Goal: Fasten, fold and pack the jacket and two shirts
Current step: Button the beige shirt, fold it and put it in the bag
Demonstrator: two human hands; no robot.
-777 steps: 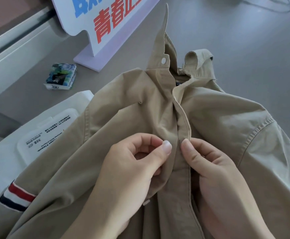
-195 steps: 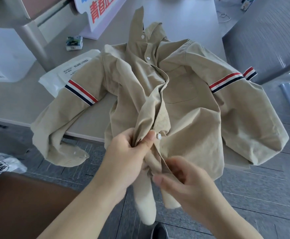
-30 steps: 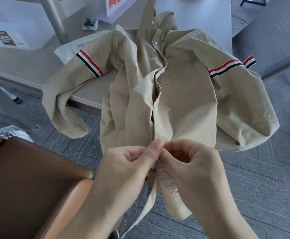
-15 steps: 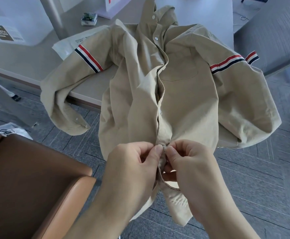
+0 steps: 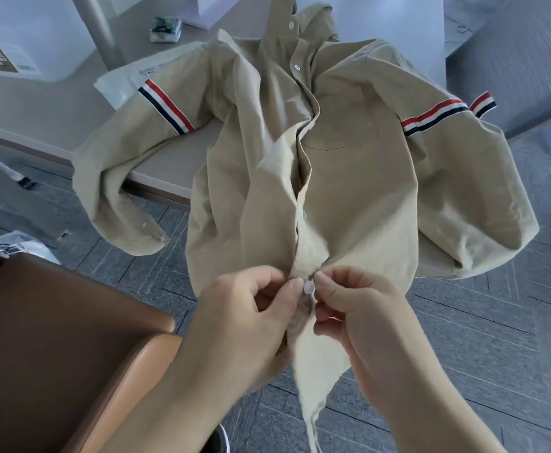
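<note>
A beige shirt [image 5: 359, 191] with red, white and navy sleeve stripes lies collar-away on the grey table [image 5: 55, 103], its lower half hanging off the near edge over the floor. Several upper buttons along the placket look fastened. My left hand [image 5: 248, 318] pinches the left front edge near the hem. My right hand [image 5: 359, 308] pinches the right front edge opposite it. A white button [image 5: 308, 287] shows between my thumbs. The hem tail dangles below my hands.
A brown leather seat [image 5: 55, 348] fills the lower left. A white plastic bag [image 5: 127, 80] lies under the shirt's left sleeve, with a small tissue pack [image 5: 164, 29] behind it. A table post [image 5: 99, 27] rises at the upper left. A grey chair [image 5: 513, 60] stands at the right.
My hands have parted slightly at the lower placket and a white button now shows between the thumbs. The shirt hangs much as before.
</note>
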